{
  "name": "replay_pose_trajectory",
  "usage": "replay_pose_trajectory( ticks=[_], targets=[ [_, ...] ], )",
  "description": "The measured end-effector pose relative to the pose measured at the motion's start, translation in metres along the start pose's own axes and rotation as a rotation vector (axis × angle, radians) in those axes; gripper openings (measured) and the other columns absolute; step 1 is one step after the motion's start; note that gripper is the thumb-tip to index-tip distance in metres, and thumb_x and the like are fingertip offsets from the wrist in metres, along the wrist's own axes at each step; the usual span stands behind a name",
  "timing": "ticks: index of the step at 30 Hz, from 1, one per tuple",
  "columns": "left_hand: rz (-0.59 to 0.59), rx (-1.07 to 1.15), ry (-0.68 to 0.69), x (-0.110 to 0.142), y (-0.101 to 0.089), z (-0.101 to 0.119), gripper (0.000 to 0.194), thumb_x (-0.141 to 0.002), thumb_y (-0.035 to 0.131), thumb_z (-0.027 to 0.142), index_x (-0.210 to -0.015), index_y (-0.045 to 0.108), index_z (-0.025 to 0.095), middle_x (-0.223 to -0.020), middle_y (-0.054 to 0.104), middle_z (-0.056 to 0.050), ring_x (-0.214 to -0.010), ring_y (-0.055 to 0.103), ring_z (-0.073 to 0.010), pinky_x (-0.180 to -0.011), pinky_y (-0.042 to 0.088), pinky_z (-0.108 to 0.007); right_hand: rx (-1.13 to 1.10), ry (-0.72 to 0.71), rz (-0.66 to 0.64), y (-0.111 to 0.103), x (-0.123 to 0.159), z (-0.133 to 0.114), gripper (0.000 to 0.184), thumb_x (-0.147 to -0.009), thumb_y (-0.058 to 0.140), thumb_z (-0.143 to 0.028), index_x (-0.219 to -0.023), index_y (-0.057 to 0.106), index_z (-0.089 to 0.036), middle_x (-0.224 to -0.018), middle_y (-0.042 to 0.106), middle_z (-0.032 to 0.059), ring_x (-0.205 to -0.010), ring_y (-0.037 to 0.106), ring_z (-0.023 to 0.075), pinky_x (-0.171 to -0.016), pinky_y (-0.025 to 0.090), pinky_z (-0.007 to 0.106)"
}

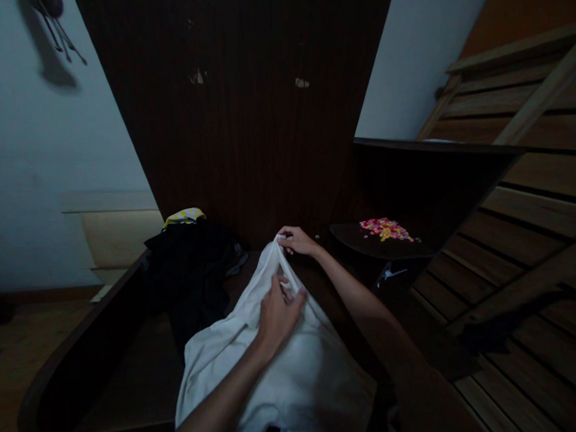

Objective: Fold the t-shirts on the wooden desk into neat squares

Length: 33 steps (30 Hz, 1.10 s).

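Note:
A white garment (312, 360) spreads from the bottom of the view up to a narrow peak. At that peak my right hand (296, 241) pinches its edge and holds it drawn up. Lower down, my left hand (279, 311) is over the cloth beside a long fold, thumb and fingers apart and loosely curved. Whether its fingertips touch the fold is hard to make out in the dim light. The garment's exact kind does not show clearly.
Dark clothes (190, 270) are heaped to the left, with a yellow and white cloth (184, 215) on top. Small pink and yellow pieces (385, 229) lie on a rounded dark shelf (350, 236) at right. A dark wooden panel (251, 116) rises behind; wooden slats (528, 214) stand far right.

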<state>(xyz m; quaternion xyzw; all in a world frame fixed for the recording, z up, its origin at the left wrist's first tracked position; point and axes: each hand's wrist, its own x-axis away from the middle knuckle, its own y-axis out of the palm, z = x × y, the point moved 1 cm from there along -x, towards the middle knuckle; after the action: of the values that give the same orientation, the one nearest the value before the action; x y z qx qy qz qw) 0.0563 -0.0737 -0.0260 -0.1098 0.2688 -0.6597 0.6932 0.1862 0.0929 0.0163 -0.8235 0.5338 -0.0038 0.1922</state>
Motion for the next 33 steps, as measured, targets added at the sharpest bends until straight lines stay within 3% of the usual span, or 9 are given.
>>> replay_pose_trajectory(
  ticks=[2,4,7,10,16,21,26,29,33],
  targets=[
    [-0.156,-0.021,-0.105,0.025,0.019,-0.007,0.049,-0.08,0.062,0.053,-0.113,0.048,0.019,-0.067,0.064,0.0,-0.066,0.064,-0.0216,-0.065,0.043,-0.031,0.006,0.015,0.013,0.001,0.001,0.0,0.029,-0.07,0.073,-0.04,-0.083,0.059,-0.018,-0.055,0.055,-0.0072,-0.043,0.05,0.0073,-0.038,0.04,0.018],
    [-0.211,-0.025,-0.151,0.041,0.037,-0.013,0.058,-0.077,0.066,0.054,-0.117,0.044,0.018,-0.065,0.064,0.0,-0.068,0.066,-0.0241,-0.066,0.042,-0.031,0.013,0.029,0.017,0.002,0.001,0.0,0.028,-0.07,0.073,-0.039,-0.083,0.059,-0.018,-0.053,0.054,-0.0077,-0.043,0.05,0.0072,-0.038,0.04,0.018],
    [-0.196,0.06,-0.172,0.048,0.053,-0.015,0.052,-0.079,0.065,0.04,-0.12,0.041,0.018,-0.065,0.064,0.001,-0.068,0.066,-0.0229,-0.064,0.041,-0.029,0.002,0.022,0.033,0.002,0.0,0.004,0.03,-0.069,0.073,-0.039,-0.083,0.059,-0.017,-0.055,0.056,-0.0071,-0.042,0.05,0.0069,-0.038,0.039,0.017],
    [-0.134,0.121,-0.168,0.047,0.055,-0.01,0.043,-0.08,0.057,0.022,-0.12,0.041,0.019,-0.061,0.06,0.004,-0.062,0.064,-0.0199,-0.06,0.04,-0.027,-0.007,0.017,0.063,0.0,-0.001,0.008,0.033,-0.067,0.074,-0.042,-0.083,0.059,-0.017,-0.056,0.056,-0.0068,-0.042,0.051,0.0072,-0.038,0.039,0.018],
    [-0.034,0.047,-0.113,0.046,0.011,-0.011,0.041,-0.081,0.052,0.023,-0.121,0.053,0.018,-0.062,0.061,0.002,-0.063,0.064,-0.0203,-0.063,0.042,-0.028,-0.025,0.004,0.111,-0.007,-0.003,0.012,0.04,-0.064,0.076,-0.048,-0.081,0.058,-0.017,-0.058,0.056,-0.0063,-0.041,0.05,0.0074,-0.037,0.039,0.019],
    [0.068,-0.179,0.035,0.042,-0.035,-0.032,0.024,-0.082,0.052,0.025,-0.099,0.067,0.02,-0.074,0.066,-0.006,-0.078,0.064,-0.0249,-0.077,0.049,-0.036,-0.021,0.019,0.132,-0.012,-0.001,0.012,0.042,-0.062,0.075,-0.051,-0.079,0.057,-0.018,-0.06,0.055,-0.0058,-0.042,0.049,0.0075,-0.037,0.04,0.02],
    [0.214,-0.296,0.269,0.027,-0.058,-0.054,0.016,-0.079,0.053,0.025,-0.089,0.065,0.02,-0.116,0.064,-0.015,-0.12,0.052,-0.0335,-0.101,0.041,-0.052,-0.007,0.02,0.125,-0.015,0.002,0.017,0.043,-0.063,0.073,-0.054,-0.081,0.058,-0.018,-0.061,0.056,-0.005,-0.043,0.048,0.0074,-0.039,0.038,0.02],
    [0.14,-0.289,0.229,0.014,-0.068,-0.062,0.013,-0.077,0.053,0.025,-0.085,0.062,0.02,-0.13,0.059,-0.014,-0.131,0.044,-0.0345,-0.108,0.032,-0.057,0.035,-0.005,0.141,-0.02,0.003,0.02,0.041,-0.065,0.072,-0.053,-0.081,0.06,-0.017,-0.065,0.059,-0.003,-0.048,0.05,0.0088,-0.044,0.039,0.022],
    [-0.103,-0.172,0.102,0.002,-0.08,-0.065,0.016,-0.083,0.043,0.029,-0.076,0.056,0.021,-0.095,0.067,-0.009,-0.092,0.064,-0.0235,-0.088,0.048,-0.038,0.16,-0.09,0.205,-0.028,0.003,0.021,0.034,-0.068,0.07,-0.049,-0.078,0.064,-0.017,-0.069,0.061,-0.0013,-0.065,0.055,0.0133,-0.062,0.045,0.026]
  ],
)
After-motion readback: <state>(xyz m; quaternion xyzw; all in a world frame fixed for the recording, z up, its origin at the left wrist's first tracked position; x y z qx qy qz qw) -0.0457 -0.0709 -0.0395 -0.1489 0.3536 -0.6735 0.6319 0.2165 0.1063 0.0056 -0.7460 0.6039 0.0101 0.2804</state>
